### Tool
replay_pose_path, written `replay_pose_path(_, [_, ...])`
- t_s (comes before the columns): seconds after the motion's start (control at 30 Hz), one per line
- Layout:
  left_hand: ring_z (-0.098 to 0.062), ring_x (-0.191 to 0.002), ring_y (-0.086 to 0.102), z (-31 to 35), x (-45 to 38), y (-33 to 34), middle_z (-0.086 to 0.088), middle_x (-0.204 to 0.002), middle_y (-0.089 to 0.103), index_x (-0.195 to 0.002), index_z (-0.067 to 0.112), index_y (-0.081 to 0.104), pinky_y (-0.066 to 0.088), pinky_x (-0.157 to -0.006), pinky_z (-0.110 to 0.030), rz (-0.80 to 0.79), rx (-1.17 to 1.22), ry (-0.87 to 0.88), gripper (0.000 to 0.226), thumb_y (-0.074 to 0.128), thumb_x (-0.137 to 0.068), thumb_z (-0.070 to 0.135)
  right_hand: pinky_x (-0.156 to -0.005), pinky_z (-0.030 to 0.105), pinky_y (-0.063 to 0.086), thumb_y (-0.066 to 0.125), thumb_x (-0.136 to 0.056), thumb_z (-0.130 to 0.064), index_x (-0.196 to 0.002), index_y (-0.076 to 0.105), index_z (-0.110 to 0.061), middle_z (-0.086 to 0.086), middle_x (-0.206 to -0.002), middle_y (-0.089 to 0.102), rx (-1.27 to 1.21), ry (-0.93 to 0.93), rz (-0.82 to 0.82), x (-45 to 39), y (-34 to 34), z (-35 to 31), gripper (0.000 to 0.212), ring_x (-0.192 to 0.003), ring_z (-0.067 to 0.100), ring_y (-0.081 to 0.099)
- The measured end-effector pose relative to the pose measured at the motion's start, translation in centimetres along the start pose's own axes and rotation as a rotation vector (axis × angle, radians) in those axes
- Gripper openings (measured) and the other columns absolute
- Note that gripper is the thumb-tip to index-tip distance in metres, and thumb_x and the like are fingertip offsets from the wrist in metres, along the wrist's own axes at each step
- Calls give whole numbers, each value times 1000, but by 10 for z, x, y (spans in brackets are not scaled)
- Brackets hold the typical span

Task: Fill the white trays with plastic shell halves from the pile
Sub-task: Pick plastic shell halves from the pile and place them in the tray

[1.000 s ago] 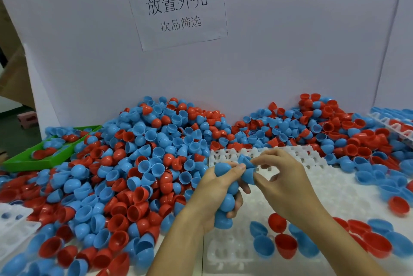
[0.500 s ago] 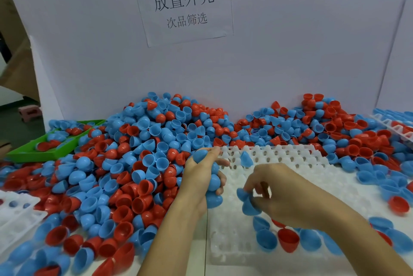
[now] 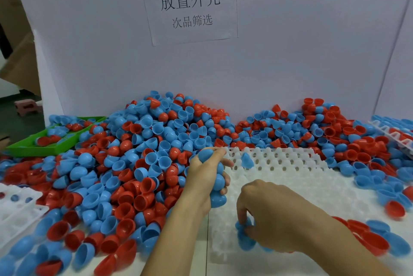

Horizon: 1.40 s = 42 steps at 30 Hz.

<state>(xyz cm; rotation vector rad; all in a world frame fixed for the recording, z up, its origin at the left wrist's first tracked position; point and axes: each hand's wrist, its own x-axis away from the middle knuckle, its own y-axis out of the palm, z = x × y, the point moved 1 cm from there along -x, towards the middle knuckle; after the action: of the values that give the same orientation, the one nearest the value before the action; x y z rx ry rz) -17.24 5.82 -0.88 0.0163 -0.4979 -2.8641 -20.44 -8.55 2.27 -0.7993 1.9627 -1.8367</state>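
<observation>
Our hands on blue shells over the white tray, pile behind.

Our left hand grips a stack of blue shell halves at the tray's left edge; our right hand, apart from it and lower, pinches one blue shell half down onto the near part of the white tray (seating unclear, motion blur). One lone blue half sits on the tray's far rows. The pile of red and blue halves spreads left and behind; a green tray lies far left, another white tray near left.
</observation>
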Motion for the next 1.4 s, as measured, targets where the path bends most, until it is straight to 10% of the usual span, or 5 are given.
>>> replay_pose_path(0.43, [-15,-42,49,1,2,1,-5,-70,70,-97,11,60,36,-36,-20,-3,-66,-13,14,63,-98,24,-67,18,48,72,-89,-31,-114,69,-27,-6,-108,61,6,6,7,1,-5,5,26,-87,12,59])
replay_pose_path(1.03, [-12,-44,46,19,25,-9,5,-48,52,-91,14,72,42,-43,-24,-483,-1202,-51,11,76,-84,22,-74,23,47,66,-82,-63,-102,69,-31,-16,-99,55,-63,-40,-5,28,-8,0,38,-86,6,55])
replay_pose_path(1.4, [-9,-48,46,12,26,0,3,-69,55,-96,20,70,41,-39,-19,-479,-1347,-40,18,78,-82,28,-84,36,46,53,-97,-24,-116,60,-18,2,-113,58,125,-38,1,27,12,-14,21,-98,23,59])
